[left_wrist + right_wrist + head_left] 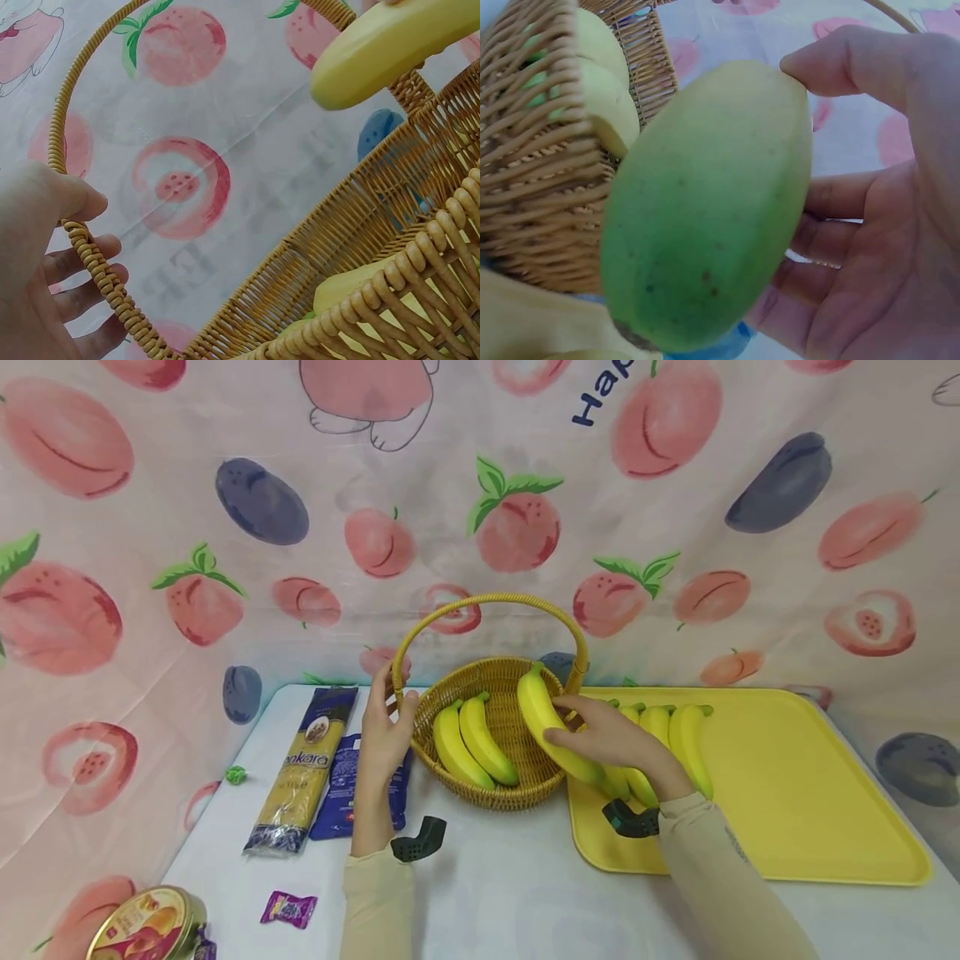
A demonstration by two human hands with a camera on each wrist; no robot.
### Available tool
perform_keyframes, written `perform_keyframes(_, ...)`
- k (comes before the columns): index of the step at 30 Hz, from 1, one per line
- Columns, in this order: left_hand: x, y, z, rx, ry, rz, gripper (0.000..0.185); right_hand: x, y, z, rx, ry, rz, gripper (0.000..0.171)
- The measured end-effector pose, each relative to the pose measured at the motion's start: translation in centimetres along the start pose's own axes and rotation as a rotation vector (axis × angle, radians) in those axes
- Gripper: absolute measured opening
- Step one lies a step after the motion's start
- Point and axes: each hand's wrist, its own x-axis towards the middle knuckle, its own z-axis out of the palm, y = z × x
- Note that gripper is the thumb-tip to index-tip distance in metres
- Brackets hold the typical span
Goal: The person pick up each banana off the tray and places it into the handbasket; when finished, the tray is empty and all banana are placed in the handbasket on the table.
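Note:
A wicker basket point(480, 795) with a tall arched handle point(491, 597) stands at the back of the table. Two yellow bananas point(486, 743) lie side by side inside its left part. My left hand point(385, 739) holds the left foot of the handle, thumb on one side and fingers around the other, as the left wrist view shows. Over the basket's right rim, my right hand point(611, 739) grips another banana point(542, 714) between thumb and fingers. That banana tilts, its stem end over the basket. Its greenish end point(697, 247) fills the middle of the right wrist view.
On the right lies a yellow tray point(810, 777) with several bananas point(688, 747), partly hidden by my right arm. To the left are a pasta packet point(303, 768), a blue pouch point(347, 785), a purple wrapped sweet point(288, 909), a round tin point(146, 927) and a small green item point(236, 774).

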Motion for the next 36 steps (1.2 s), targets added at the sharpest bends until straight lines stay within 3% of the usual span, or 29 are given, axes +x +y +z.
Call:
perform_keyframes(8,0.0,0.0,0.0,-0.010,0.017,0.024,0.045,3.1,-0.9,-0.2,-0.048,-0.109,0.073,0.068)
perform_keyframes(16,0.2,-0.3,0.6,-0.045,0.107,0.022,0.039,5.3,-1.1,0.2,-0.040,-0.189,0.127,0.066)
perform_keyframes(21,0.6,-0.4,0.5,-0.137,0.162,0.057,0.035,6.8,-1.4,0.4,-0.086,-0.220,0.154,0.053)
perform_keyframes(24,0.6,0.6,0.2,-0.179,0.159,0.070,0.034,7.7,-1.6,0.7,-0.119,-0.241,0.162,0.043)
perform_keyframes(30,-0.1,2.8,-0.2,-0.138,0.136,0.030,0.036,9.0,-2.0,1.3,-0.120,-0.317,0.209,0.036)
perform_keyframes(36,-0.3,3.2,-0.4,-0.128,0.124,-0.008,0.036,9.9,-1.9,2.1,-0.108,-0.381,0.292,0.039)
